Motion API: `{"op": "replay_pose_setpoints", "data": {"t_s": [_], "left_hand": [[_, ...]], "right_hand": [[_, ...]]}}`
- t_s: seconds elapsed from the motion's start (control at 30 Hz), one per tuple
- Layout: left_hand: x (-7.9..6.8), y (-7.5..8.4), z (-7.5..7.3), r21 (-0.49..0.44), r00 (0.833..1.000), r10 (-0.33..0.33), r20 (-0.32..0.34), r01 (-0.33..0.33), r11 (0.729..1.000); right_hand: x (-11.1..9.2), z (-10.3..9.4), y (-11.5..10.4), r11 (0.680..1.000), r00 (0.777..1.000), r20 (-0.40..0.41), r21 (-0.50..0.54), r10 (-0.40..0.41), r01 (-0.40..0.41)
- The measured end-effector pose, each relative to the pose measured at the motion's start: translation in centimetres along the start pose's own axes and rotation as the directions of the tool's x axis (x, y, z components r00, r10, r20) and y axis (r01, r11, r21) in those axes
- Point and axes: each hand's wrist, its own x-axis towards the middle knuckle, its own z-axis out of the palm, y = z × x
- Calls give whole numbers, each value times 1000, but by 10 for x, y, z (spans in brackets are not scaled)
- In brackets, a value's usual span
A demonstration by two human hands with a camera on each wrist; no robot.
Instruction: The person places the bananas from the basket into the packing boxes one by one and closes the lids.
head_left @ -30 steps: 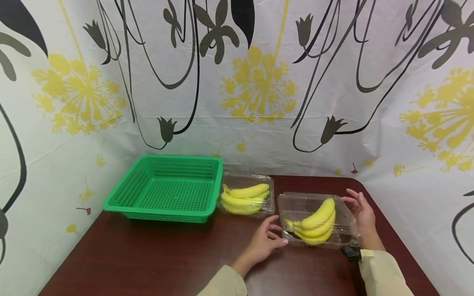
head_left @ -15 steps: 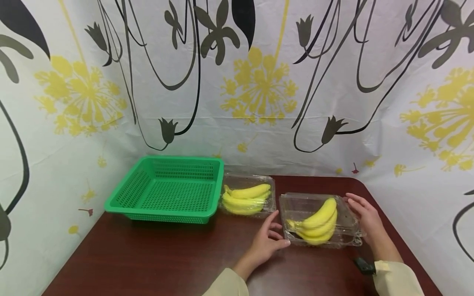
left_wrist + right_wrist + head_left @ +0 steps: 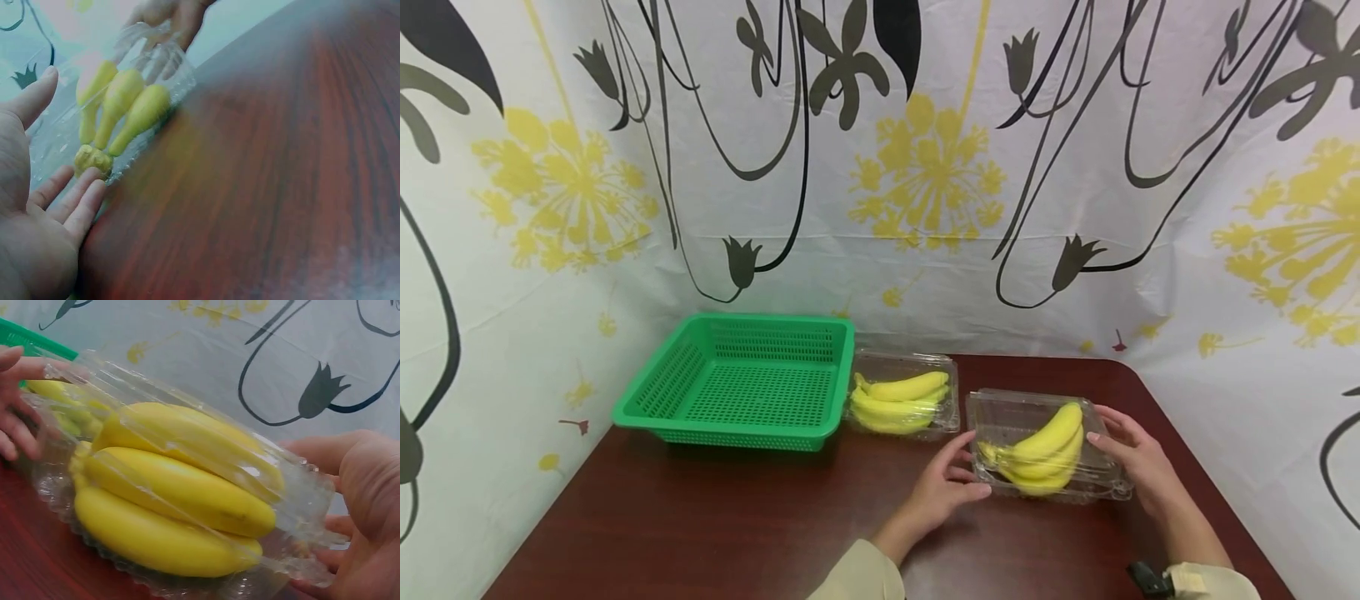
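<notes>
A clear plastic clamshell box (image 3: 1000, 410) with a bunch of yellow bananas (image 3: 1039, 454) inside stands on the right half of the table, its lid down over the fruit. My left hand (image 3: 936, 490) is at the box's left end, fingers loosely spread and fingertips right at the wall. At the opposite end is my right hand (image 3: 1142, 462), its thumb over the lid's edge and its other fingers along the side. The right wrist view shows the bananas (image 3: 181, 512) close up through the plastic, with the right hand (image 3: 369, 500) beside the box's end.
A green perforated plastic basket (image 3: 737, 435) stands at the back left. Between it and my box is a second clear box (image 3: 951, 375) holding bananas (image 3: 898, 404). The dark red-brown table (image 3: 700, 517) meets a patterned cloth (image 3: 925, 292) behind.
My right forearm has swung right and nearer, and the right thumb has come up over the lid's edge. The left hand stays at the box's left end. The box has hardly moved.
</notes>
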Motion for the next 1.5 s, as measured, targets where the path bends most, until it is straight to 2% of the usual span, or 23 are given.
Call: {"op": "replay_pose_setpoints", "data": {"t_s": [0.1,0.2,0.27,0.37,0.47,0.57,0.67,0.8,0.93,1.2,1.37,1.5], "left_hand": [[4,-5,-1,-7,999,-36,-4,36,999],[8,-2,-1,-6,997,-64,-48,64,998],[12,1,1,-15,991,-94,-95,93,996],[16,6,5,-13,978,-123,-168,122,992],[20,9,10,6,963,-155,-220,160,987],[22,11,14,-28,953,-193,-235,192,981],[23,12,17,-134,945,-236,-228,210,968],[24,14,19,-255,937,-268,-224,209,944],[26,16,21,-303,927,-291,-238,214,929],[28,15,28,-281,907,-311,-283,231,931],[30,14,31,-269,902,-305,-307,225,937],[33,13,33,-257,896,-294,-334,213,943]], "right_hand": [[0,10,1,999,995,-97,38,38,-34],[2,23,0,989,964,-245,125,103,-74],[4,32,-1,977,925,-347,197,152,-87],[7,44,-2,957,857,-477,285,195,-59],[9,53,-3,953,793,-576,304,199,-18],[9,59,-3,952,738,-642,308,208,-1],[10,63,-3,951,699,-684,310,212,15],[11,65,-1,944,677,-704,328,214,43],[11,66,-1,943,668,-713,330,214,51],[9,67,2,932,658,-713,361,244,44],[9,68,4,922,632,-730,383,262,60],[12,69,3,905,603,-745,416,284,88]]}}
